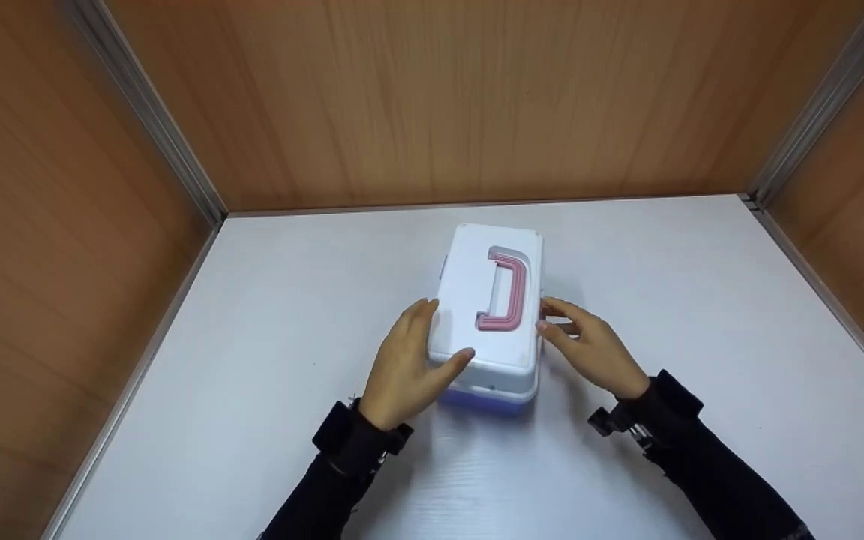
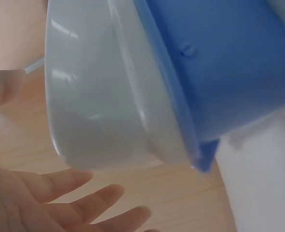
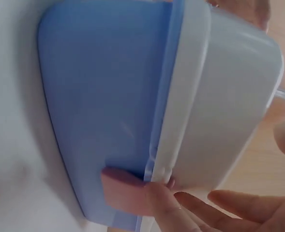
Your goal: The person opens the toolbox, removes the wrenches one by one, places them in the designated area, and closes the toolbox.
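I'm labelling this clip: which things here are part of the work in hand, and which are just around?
In hand: box, white lid, blue base, pink handle; left hand on its left side; right hand at its right side.
Just around: white table; wooden walls.

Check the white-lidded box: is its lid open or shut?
Shut. The white lid sits flat on the blue base, its pink handle folded down; the right wrist view shows no gap at the seam.

light: bright, even, overhead | shadows: soft | glare: faint on table (image 1: 477, 480) | wrist views: close, blurred
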